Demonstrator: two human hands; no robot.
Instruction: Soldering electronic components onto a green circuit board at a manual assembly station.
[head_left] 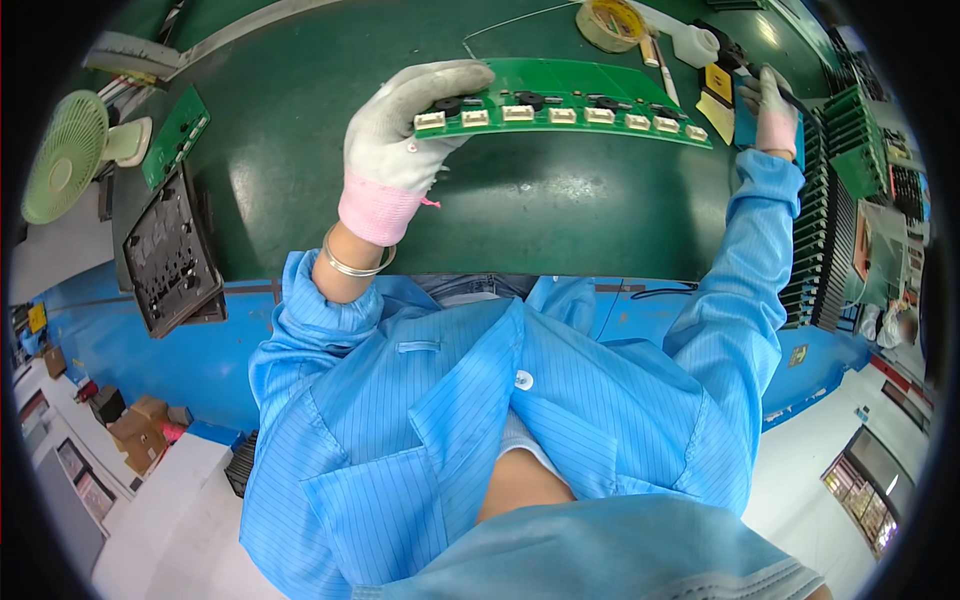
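Note:
My left hand [395,120], in a white glove with a pink cuff, is closed on the left end of a long green circuit board [590,85]. The board is held up above the green table, tilted so its row of white connectors [562,116] faces me. Round black parts sit behind the connectors. At the far right my right hand [770,112], gloved too, reaches out with its fingers curled beside a blue object [744,125]. A dark tool-like shape shows near those fingers, too small to make out. A yellow-and-black item [717,85] lies just left of it.
A tape roll [610,24] and a white bottle [694,46] stand at the back of the table [560,220]. To the left are a green fan [68,155], another circuit board [172,135] and a black tray [172,255] over the edge. Slotted racks [815,230] line the right side.

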